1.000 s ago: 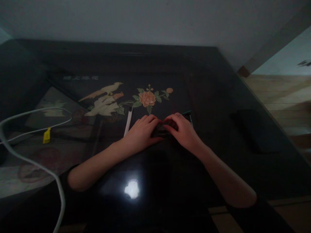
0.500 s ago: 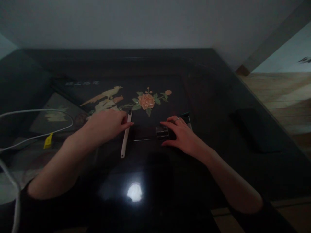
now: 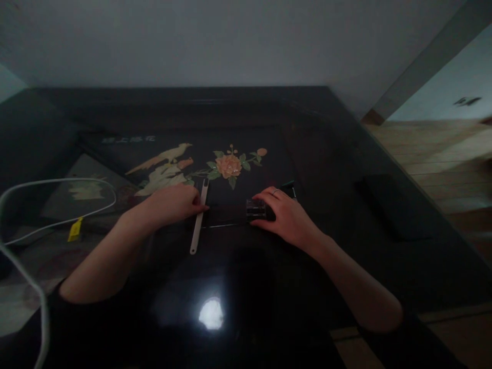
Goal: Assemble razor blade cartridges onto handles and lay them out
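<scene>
My left hand (image 3: 175, 202) is closed in a pinch on a slim pale stick (image 3: 199, 225). The stick has a small hole at its near end and a dark far tip, and it slants on the glossy dark tabletop (image 3: 284, 287). To the right, my right hand (image 3: 286, 210), with a ring on one finger, curls around a small dark, shiny case (image 3: 255, 208). Thumb and forefinger lie along the case's two sides, and the palm hides its right part. A dark green edge (image 3: 288, 183) shows just beyond those fingers; what it belongs to is unclear.
A white cable (image 3: 57, 180) with a yellow tag (image 3: 75, 230) loops at the left. A flat black item (image 3: 395, 207) lies at the right. Bird and flower decoration (image 3: 228, 166) covers the table's middle. A pale wall (image 3: 184, 41) rises behind; wooden floor (image 3: 426, 148) is at right.
The view has shifted slightly, so the table sits a little lower and further left. Both hands keep their places on the stick and the case, with hardly any movement.
</scene>
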Available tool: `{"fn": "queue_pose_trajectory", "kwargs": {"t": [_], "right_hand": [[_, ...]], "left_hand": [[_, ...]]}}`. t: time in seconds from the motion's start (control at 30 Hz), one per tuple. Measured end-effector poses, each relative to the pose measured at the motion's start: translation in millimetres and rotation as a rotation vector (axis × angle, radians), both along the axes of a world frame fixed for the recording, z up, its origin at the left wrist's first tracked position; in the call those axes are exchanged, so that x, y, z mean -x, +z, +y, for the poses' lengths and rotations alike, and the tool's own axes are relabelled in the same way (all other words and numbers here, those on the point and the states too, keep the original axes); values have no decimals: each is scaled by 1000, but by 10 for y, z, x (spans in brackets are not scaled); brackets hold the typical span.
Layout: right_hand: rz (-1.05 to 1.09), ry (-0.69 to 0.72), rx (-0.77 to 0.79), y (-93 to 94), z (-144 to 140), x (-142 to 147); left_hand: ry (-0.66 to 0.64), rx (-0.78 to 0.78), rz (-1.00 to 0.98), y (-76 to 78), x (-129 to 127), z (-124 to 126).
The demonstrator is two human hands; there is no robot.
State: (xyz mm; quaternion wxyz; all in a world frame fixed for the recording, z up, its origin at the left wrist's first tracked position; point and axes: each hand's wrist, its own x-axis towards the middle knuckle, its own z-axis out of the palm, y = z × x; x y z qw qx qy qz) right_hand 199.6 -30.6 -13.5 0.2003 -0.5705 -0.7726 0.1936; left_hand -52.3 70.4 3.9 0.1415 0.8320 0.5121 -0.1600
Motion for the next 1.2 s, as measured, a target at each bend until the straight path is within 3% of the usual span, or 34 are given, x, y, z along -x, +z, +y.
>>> {"fn": "queue_pose_trajectory", "kwargs": {"t": [0.13, 0.27, 0.37, 0.47, 0.63, 0.83, 1.03, 1.2], "right_hand": [[100, -56, -111, 155, 0, -294], [100, -193, -211, 169, 8, -890], [33, -246, -133, 63, -5, -1286], [-15, -209, -6, -58, -16, -1467], [-9, -149, 89, -112, -1, -1421], [-50, -137, 74, -96, 13, -1347], [-95, -130, 71, -106, 1, -1320], [-130, -187, -7, 67, -53, -1193]], "left_hand": [[-23, 54, -53, -16, 3, 30], [-41, 53, -118, 1, -45, 31], [-40, 77, -207, 29, -154, -18], [-40, 163, -386, 23, -335, -125], [7, 291, -626, -63, -747, -346], [-31, 131, -600, -94, -1181, -427], [15, 32, -485, -186, -1285, -353], [15, -3, -446, -253, -1277, -340]]}}
